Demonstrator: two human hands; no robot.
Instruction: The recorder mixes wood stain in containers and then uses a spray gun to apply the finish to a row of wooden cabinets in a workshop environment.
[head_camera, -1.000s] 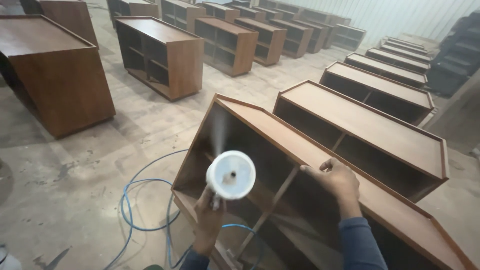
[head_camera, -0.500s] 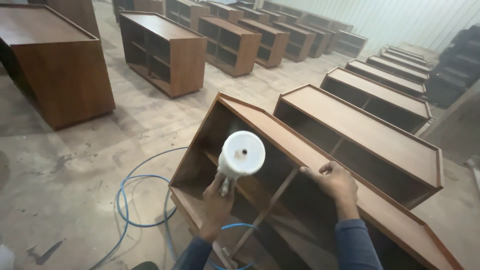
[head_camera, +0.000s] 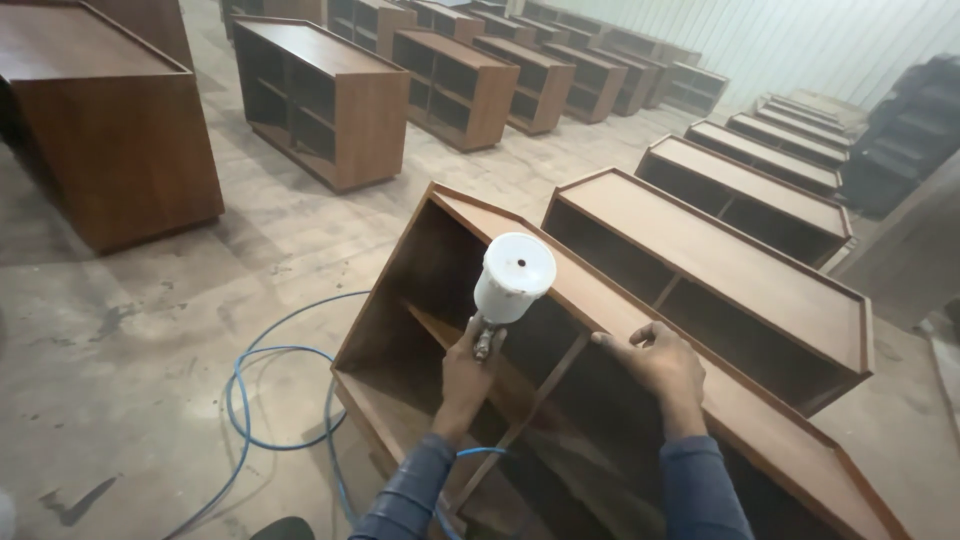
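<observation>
My left hand (head_camera: 468, 372) grips a spray gun with a white cup (head_camera: 514, 280) on top, held inside the open front of a brown wooden cabinet (head_camera: 440, 215) that is tilted back toward me. The cup stands above the cabinet's top edge. My right hand (head_camera: 655, 362) rests on that top panel, fingers curled over its front edge. A blue air hose (head_camera: 262, 352) runs from the gun down to the floor on the left.
A second low cabinet (head_camera: 720, 260) stands right behind the tilted one, with more in a row at the right. Several upright brown cabinets (head_camera: 320, 95) line the left and back. The blue hose loops over the dusty concrete floor (head_camera: 150, 320).
My left hand has carried the spray gun rightward and deeper into the cabinet opening. The right hand has kept its hold on the top edge. The spray mist seen earlier is gone.
</observation>
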